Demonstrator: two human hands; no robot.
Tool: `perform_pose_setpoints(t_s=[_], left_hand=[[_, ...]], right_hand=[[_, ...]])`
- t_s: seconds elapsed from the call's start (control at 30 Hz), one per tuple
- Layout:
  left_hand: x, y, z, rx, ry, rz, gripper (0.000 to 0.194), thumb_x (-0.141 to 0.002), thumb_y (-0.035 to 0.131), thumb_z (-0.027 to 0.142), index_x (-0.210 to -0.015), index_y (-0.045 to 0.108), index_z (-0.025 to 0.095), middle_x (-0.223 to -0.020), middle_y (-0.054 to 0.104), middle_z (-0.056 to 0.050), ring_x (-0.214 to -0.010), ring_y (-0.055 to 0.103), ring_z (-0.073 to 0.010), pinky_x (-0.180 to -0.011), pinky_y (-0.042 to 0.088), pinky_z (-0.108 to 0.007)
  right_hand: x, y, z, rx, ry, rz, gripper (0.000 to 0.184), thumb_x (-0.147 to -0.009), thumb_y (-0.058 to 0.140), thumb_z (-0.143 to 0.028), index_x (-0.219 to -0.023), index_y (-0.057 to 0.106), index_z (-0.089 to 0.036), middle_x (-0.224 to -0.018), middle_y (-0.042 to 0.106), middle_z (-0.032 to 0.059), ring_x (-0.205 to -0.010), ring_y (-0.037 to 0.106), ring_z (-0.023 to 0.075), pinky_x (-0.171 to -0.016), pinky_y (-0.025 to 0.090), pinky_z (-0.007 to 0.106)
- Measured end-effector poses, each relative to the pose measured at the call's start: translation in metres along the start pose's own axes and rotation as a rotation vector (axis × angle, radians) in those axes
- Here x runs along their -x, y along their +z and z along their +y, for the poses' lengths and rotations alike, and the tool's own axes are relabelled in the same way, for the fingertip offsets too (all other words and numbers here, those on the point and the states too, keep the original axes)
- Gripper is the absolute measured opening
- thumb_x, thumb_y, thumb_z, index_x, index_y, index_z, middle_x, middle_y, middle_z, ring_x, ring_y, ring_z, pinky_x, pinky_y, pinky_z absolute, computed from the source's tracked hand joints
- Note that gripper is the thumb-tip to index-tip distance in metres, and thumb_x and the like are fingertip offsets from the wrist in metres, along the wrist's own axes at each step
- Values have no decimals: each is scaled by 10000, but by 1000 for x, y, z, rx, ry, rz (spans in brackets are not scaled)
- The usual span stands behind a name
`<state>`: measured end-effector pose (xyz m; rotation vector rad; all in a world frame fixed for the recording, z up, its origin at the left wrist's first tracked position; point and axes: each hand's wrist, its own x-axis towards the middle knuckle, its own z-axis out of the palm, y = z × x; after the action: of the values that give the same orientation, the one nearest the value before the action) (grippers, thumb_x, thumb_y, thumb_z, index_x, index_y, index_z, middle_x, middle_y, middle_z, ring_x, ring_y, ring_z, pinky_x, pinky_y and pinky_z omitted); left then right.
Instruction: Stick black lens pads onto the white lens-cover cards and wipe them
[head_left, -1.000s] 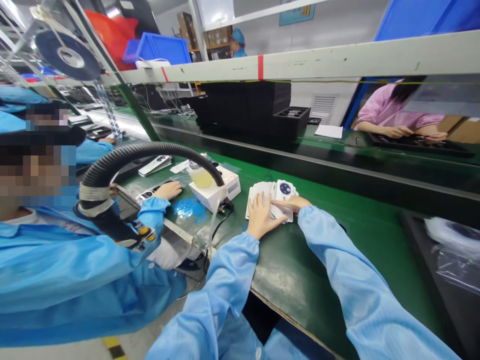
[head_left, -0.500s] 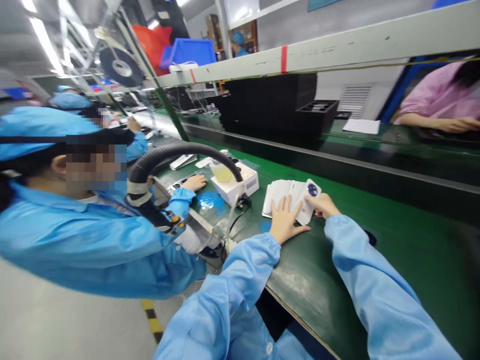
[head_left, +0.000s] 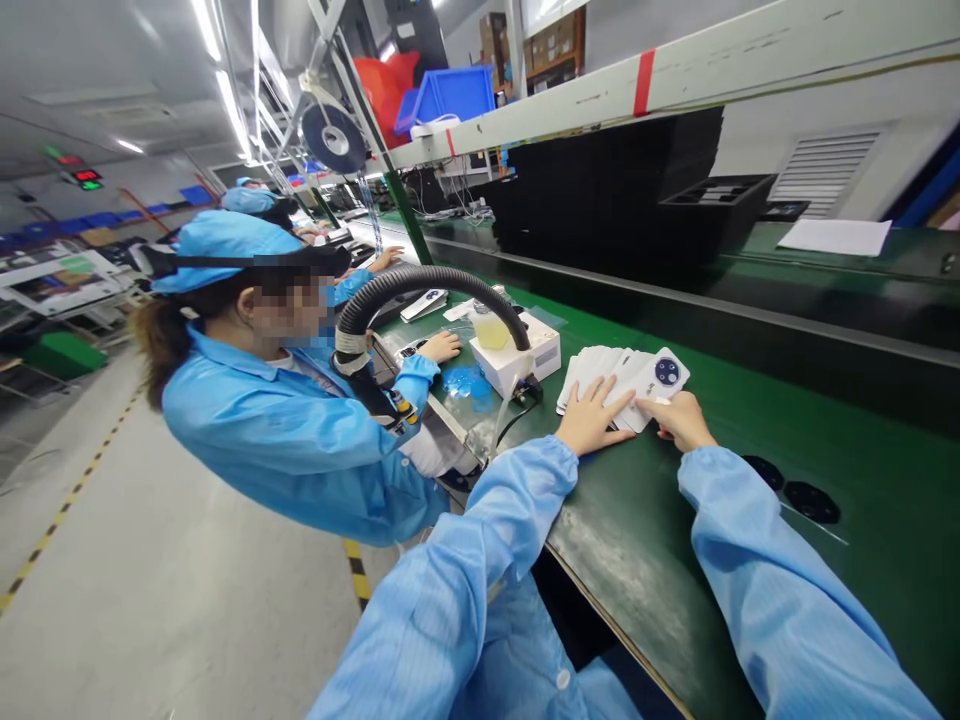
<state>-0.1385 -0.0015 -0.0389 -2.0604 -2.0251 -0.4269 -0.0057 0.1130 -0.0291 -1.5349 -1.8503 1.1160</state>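
The top panel (head_left: pixel 655 385) slants away left of your right hand (head_left: pixel 681 420), grip unclear. Your left hand (head_left: pixel 591 418) splays on the fan (head_left: pixel 598 366).

The person holds both arms stretched forward, and they come closer together toward the hands. The left arm (head_left: pixel 457 565) and the right arm (head_left: pixel 776 560) are covered with loose light-blue sleeves (head_left: pixel 517 510), down to the wrists. The left hand (head_left: pixel 590 418) lies palm down, its fingers spread and its thumb directed toward the right hand (head_left: pixel 681 418). The right hand has most fingers bent inward, while its index finger points toward the left hand. Whether the fingertips touch is not clear.
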Motion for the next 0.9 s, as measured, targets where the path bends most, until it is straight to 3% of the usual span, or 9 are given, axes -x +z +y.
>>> perform_pose_setpoints(t_s=[0.1,0.2,0.47,0.6,0.77,0.9], left_hand=[[-1,-6,-19,-5,13,-29,711,-843,553,606,-1465,329,344,-1564,253,-74,-1418,258,-283,-1131,201,-565],[0,-10,-24,10,10,-46,713,-839,560,598,-1465,326,349,-1569,242,-65,-1420,255,-283,-1138,186,-562],[4,-7,4,104,-63,-40,741,-723,706,419,-1405,440,306,-1579,182,-110,-1425,145,-425,-1094,103,-684],[-3,-8,18,123,-121,-7,555,-757,675,370,-1286,545,265,-1567,209,-106,-1420,160,-408,-1118,96,-646],[-31,0,35,166,-192,13,485,-879,570,437,-1280,515,171,-1369,467,-160,-1286,400,-319,-1096,290,-510],[-54,6,33,238,-306,0,391,-895,589,404,-1183,559,141,-1257,530,-124,-1171,503,-282,-987,415,-501]], right_hand=[[0,9,-7,30,61,-71,255,-842,703,-334,-942,617,-115,-782,603,9,-582,559,98,-494,493,222],[0,11,-9,33,71,-112,240,-920,613,-346,-1021,604,-128,-898,619,26,-690,599,115,-591,534,254],[3,-2,5,17,135,-112,264,-939,582,-345,-1118,591,-152,-1064,614,67,-860,620,165,-735,556,338],[8,-6,8,-14,162,-111,269,-942,576,-343,-1140,583,-160,-1090,607,73,-874,618,168,-745,556,341],[9,-11,12,-77,156,-128,274,-941,578,-338,-1146,579,-155,-1092,605,72,-881,619,172,-744,557,345],[13,-18,13,-125,150,-144,290,-942,576,-344,-1162,574,-156,-1114,601,77,-909,618,183,-766,555,363]])
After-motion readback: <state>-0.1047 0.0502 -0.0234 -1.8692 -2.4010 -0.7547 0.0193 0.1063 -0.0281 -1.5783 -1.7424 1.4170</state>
